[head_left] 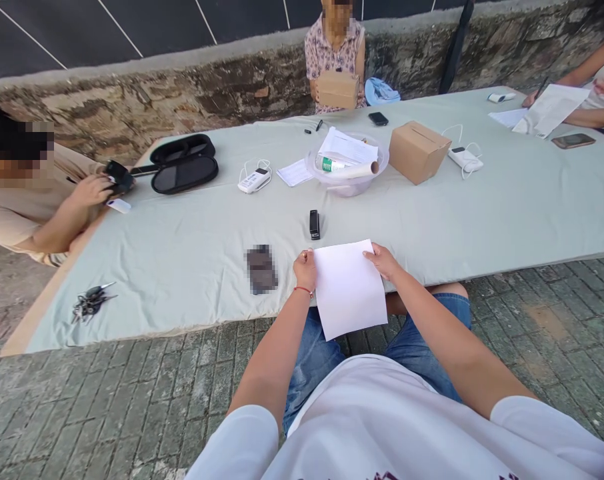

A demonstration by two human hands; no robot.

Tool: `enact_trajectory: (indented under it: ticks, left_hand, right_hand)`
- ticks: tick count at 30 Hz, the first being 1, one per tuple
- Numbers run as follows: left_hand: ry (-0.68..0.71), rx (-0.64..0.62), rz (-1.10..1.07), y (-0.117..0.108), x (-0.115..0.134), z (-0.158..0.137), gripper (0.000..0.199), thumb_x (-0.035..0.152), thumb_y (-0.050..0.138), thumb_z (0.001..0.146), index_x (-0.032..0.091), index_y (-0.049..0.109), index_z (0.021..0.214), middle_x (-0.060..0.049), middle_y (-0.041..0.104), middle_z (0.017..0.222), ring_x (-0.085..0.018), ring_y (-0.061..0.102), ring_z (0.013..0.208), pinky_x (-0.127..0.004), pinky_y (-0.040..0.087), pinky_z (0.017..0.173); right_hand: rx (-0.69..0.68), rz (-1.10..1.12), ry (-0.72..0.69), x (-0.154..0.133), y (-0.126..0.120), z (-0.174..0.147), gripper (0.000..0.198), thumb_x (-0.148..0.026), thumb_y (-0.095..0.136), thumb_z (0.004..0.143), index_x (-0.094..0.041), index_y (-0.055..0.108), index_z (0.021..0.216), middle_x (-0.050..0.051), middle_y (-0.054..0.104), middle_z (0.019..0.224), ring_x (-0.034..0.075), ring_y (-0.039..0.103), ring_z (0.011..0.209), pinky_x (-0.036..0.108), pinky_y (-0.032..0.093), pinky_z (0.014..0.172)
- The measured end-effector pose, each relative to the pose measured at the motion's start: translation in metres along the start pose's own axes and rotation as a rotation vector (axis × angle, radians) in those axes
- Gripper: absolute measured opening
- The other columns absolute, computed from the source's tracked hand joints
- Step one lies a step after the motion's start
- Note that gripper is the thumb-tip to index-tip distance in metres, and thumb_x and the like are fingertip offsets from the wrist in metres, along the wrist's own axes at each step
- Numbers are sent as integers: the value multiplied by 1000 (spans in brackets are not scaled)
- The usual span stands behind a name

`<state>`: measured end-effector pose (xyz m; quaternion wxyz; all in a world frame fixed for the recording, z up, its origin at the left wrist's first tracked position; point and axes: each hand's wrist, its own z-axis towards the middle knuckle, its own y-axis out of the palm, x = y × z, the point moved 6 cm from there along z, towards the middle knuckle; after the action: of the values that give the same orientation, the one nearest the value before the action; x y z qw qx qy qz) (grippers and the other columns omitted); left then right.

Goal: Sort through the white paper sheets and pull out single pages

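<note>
On the near side of the plastic bowl (352, 189): you hold 1 white sheet (352, 290), its far edge toward the bowl and its near end reaching past the edge of the table (182, 267).
Left hand (306, 270): pinched onto the paper's left edge by the far corner, fingers curled in with no visible gap; the tips underneath are hidden.
Right hand (383, 261): thumb pressed on top by the far right corner, fingers tucked behind and mostly out of sight, so the paper sits between them.
Paper face: the side toward you looks blank, and it lies nearly flat; you cannot tell whether its underside touches the cloth.
Far edge: the right corner sits slightly nearer the bowl than the left, so draw your right hand back a touch if you want it square.
Tension: pull lightly and evenly with 2 hands; too firm a pinch probably creases the corners.
Black block (315, 225): it stands between the bowl and the left corner; give that corner room.
Dark blurred item (262, 269): nearer you than the bowl and to its left, apart from your left hand; mind your wrist there.
</note>
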<state>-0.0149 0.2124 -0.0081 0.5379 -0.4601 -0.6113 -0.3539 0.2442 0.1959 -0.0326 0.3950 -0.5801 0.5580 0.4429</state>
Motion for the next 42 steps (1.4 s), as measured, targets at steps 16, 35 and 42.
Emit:
enact_trajectory:
  ticks: [16, 35, 42]
  left_hand:
    - [55, 117, -70, 3, 0, -10, 33, 38, 54, 90, 19, 49, 63, 4, 33, 61, -12, 28, 61, -24, 26, 59]
    - [86, 81, -51, 11, 13, -13, 35, 36, 55, 91, 20, 45, 61, 5, 29, 58, -11, 25, 58, -26, 22, 57]
    - [67, 70, -115, 11, 12, -14, 36, 37, 57, 89, 19, 44, 61, 5, 29, 59, -10, 25, 58, -25, 23, 56]
  right_hand:
    - [317, -150, -62, 2, -17, 0, 37, -48, 49, 86, -28, 62, 114, 4, 66, 113, 22, 62, 101, 39, 50, 92]
    - [209, 170, 3, -1, -19, -1, 39, -51, 72, 69, -23, 65, 95, 2, 72, 86, 19, 66, 79, 32, 54, 73]
    - [196, 158, 8, -2, -19, -2, 36, -49, 70, 71, -23, 65, 95, 2, 72, 87, 19, 67, 81, 33, 54, 74]
